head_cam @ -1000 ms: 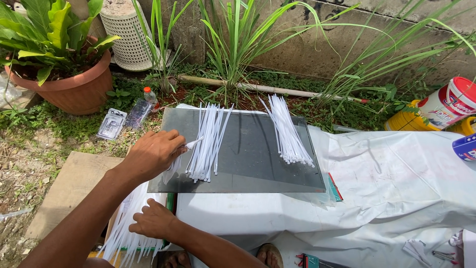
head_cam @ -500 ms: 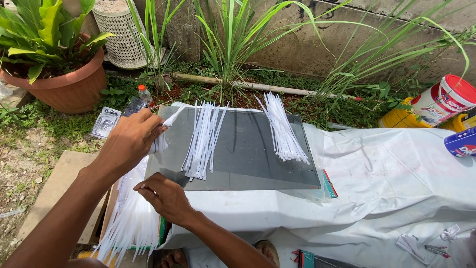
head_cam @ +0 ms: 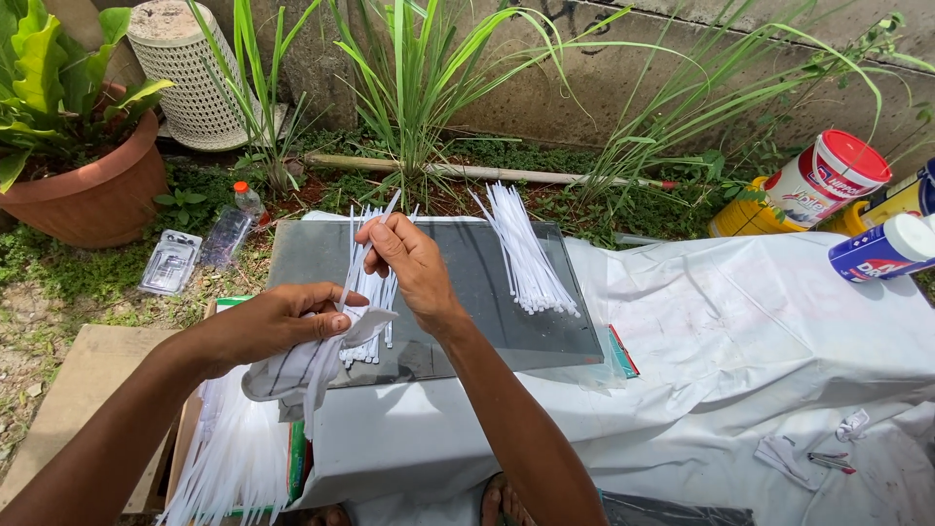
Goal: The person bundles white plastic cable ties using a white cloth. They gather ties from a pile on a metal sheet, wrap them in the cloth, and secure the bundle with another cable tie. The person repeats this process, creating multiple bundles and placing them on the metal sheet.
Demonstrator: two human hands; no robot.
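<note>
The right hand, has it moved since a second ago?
Yes. The right hand has risen from the near left edge of the glass pane to above its middle, pinching white cable ties.

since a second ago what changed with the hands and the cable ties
The left hand came off the glass pane and now grips a bag-like white wrap by the near edge. The right hand rose from below and pinches one white cable tie above the left pile. The right pile and the white cloth stayed put.
</note>
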